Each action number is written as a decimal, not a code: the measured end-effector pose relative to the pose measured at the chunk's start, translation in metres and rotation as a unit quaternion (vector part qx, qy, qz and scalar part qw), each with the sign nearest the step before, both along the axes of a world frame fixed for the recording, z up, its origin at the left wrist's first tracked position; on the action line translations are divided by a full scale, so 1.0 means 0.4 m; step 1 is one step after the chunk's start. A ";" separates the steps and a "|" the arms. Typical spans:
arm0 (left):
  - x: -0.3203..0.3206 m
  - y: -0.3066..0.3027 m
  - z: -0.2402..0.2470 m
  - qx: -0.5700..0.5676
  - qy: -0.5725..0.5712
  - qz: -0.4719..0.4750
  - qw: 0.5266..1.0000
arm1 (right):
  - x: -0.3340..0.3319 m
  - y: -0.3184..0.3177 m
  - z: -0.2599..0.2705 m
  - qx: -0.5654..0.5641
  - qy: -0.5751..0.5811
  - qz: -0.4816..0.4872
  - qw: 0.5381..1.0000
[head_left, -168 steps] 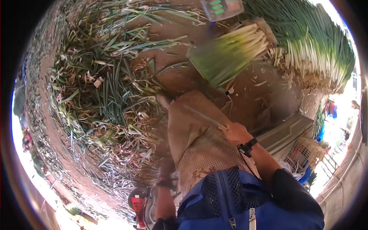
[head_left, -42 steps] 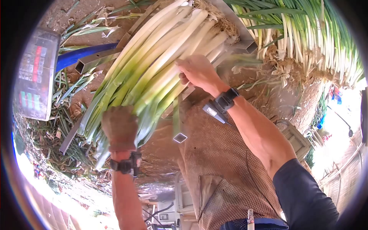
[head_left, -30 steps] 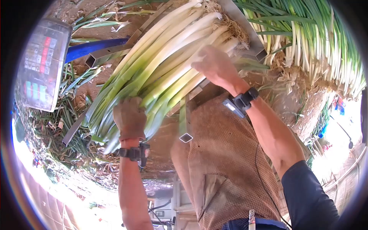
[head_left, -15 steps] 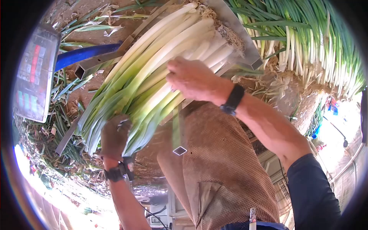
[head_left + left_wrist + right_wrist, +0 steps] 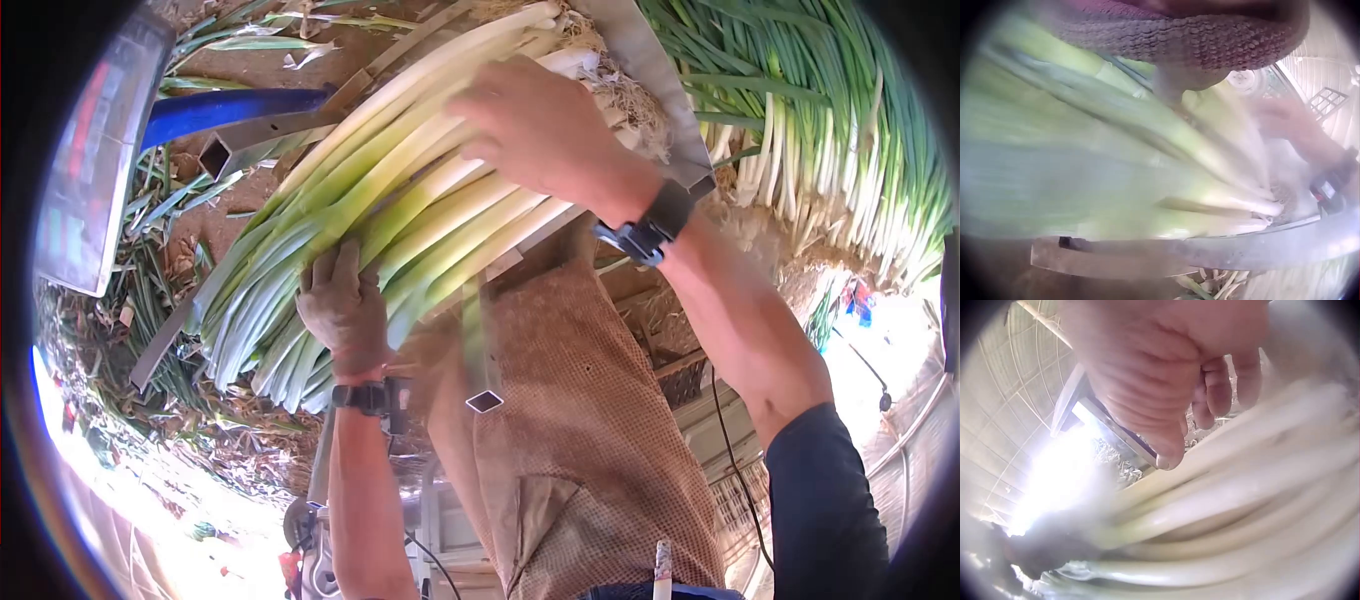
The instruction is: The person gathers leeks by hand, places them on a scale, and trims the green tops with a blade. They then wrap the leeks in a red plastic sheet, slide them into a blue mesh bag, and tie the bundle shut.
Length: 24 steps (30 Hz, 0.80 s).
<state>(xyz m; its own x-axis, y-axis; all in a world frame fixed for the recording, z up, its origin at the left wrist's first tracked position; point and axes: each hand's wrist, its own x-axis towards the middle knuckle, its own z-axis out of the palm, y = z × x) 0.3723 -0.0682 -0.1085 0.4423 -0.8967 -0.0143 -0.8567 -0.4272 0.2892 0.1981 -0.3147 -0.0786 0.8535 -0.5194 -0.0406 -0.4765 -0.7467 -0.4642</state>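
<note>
A thick bundle of large green onions (image 5: 430, 215) lies slantwise in a metal rack (image 5: 655, 70), with roots at the upper right and leaves at the lower left. My left hand (image 5: 345, 312), in a grey-brown glove, rests on the leafy part, fingers stretched along it. The textured glove cuff (image 5: 1210, 40) fills the top of the left wrist view. Over the white stalks hovers my bare right hand (image 5: 545, 125). In the right wrist view its loosely bent fingers (image 5: 1217, 394) hold nothing, close above the pale stalks (image 5: 1229, 519).
To the left stands a scale display (image 5: 100, 160) beside a blue bar (image 5: 235, 112). A big heap of green onions (image 5: 830, 130) fills the upper right. Toward my apron (image 5: 590, 420) points a square metal tube (image 5: 482, 390). Leaf scraps (image 5: 140, 350) cover the ground at left.
Earlier a long thin tool was in my right hand; it is not there now. Since half a second ago, the right hand rose toward the roots, and the left moved right, fingers straightened.
</note>
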 end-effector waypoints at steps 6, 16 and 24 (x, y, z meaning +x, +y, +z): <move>0.012 0.001 0.024 0.015 0.076 0.009 0.997 | -0.003 0.026 -0.151 0.097 -0.032 0.003 0.995; 0.101 -0.153 0.122 0.105 -0.062 -0.103 0.987 | 0.018 -0.008 -0.166 0.245 -0.075 -0.059 0.965; -0.026 -0.117 -0.020 0.055 -0.115 0.107 0.986 | 0.001 0.018 -0.199 0.182 -0.106 -0.047 0.976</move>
